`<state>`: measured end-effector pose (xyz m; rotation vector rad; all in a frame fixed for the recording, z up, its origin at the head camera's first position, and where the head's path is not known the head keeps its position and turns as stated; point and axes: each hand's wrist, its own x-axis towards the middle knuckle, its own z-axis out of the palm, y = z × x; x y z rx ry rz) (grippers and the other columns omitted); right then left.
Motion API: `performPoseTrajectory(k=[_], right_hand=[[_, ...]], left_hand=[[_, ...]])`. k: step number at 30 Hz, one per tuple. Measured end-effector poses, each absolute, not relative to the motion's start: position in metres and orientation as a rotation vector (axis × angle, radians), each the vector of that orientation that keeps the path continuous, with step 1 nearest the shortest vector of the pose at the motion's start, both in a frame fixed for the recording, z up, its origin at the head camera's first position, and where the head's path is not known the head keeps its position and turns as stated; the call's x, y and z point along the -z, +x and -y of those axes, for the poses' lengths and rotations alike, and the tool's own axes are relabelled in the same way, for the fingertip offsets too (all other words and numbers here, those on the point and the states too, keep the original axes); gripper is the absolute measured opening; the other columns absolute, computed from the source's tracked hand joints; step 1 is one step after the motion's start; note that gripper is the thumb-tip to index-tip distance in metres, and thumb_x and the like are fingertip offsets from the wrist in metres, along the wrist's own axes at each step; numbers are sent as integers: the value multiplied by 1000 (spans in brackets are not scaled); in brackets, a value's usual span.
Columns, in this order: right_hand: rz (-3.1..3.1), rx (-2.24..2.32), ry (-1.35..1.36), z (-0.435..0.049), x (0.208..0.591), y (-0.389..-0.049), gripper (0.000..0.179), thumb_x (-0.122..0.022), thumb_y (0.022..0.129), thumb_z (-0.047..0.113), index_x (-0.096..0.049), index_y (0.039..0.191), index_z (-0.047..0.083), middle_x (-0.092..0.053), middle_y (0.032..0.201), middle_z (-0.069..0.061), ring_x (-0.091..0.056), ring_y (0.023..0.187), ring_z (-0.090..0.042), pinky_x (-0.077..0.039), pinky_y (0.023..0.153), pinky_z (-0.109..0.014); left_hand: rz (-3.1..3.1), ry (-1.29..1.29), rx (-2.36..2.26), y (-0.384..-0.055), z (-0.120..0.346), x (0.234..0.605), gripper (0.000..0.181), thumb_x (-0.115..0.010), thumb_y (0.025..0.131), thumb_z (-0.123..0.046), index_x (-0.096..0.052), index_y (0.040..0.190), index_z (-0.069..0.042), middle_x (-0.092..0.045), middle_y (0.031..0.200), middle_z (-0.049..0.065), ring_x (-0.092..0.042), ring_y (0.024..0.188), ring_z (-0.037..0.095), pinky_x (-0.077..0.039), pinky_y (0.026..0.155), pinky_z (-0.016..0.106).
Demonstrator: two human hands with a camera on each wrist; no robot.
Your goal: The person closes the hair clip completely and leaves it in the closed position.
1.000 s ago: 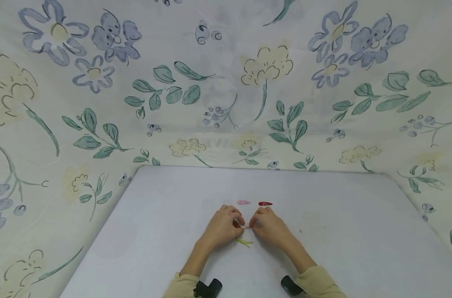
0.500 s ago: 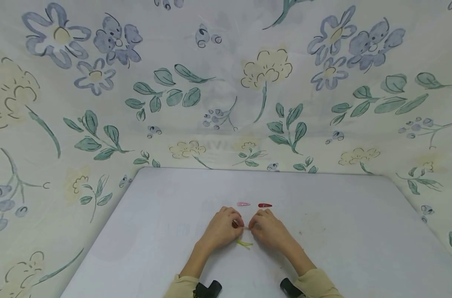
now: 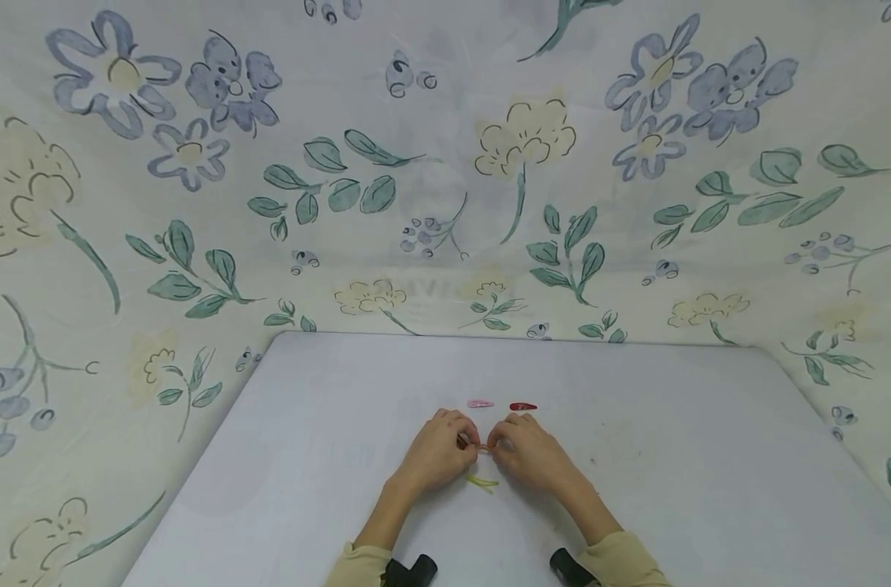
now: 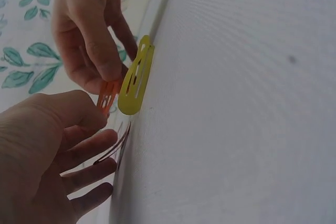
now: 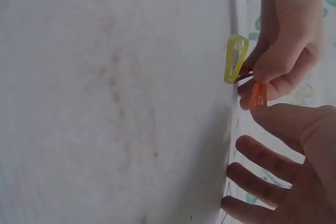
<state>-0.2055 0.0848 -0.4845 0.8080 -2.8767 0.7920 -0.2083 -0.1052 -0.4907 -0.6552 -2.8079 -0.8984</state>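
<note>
An orange snap hair clip (image 3: pixel 483 447) spans the small gap between my two hands. My left hand (image 3: pixel 436 447) pinches one end between thumb and fingertip, its other fingers fanned out in the left wrist view. The opposite end is pinched by my right hand (image 3: pixel 531 452). Beneath the left fingers is a dark reddish clip (image 4: pixel 113 150), seen edge-on and partly hidden. A yellow snap clip (image 4: pixel 136 80) lies on the table just nearer the body than the hands, with its frame sprung apart.
Beyond the hands, a pink clip (image 3: pixel 480 403) and a red clip (image 3: pixel 522 406) lie side by side on the white table (image 3: pixel 328 424). Floral fabric (image 3: pixel 445 163) hangs behind the table's far edge. Dark wrist cameras (image 3: pixel 412 570) sit at both cuffs.
My right hand has shifted slightly left, so the gap between the hands is narrower and less of the orange clip shows. Other clips stay in place.
</note>
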Motion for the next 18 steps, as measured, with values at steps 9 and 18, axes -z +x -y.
performPoseTrajectory(k=[9, 18], right_hand=[[2878, -969, 741, -89, 479, -208, 9, -66, 91, 5, -68, 95, 13, -66, 100, -2, -61, 101, -23, -51, 91, -46], [2817, -1034, 691, -92, 471, -207, 10, -68, 91, 7, -69, 99, 14, -66, 101, 1, -62, 103, -22, -51, 94, -45]], left_hand=[[2774, -581, 1059, -208, 105, 486, 6, -66, 83, -9, -68, 87, -13, -62, 90, -1, -55, 87, 17, -48, 72, 29], [2706, -544, 1148, -206, 103, 477, 7, -66, 87, -10, -69, 90, -15, -64, 97, 2, -57, 91, 19, -50, 74, 30]])
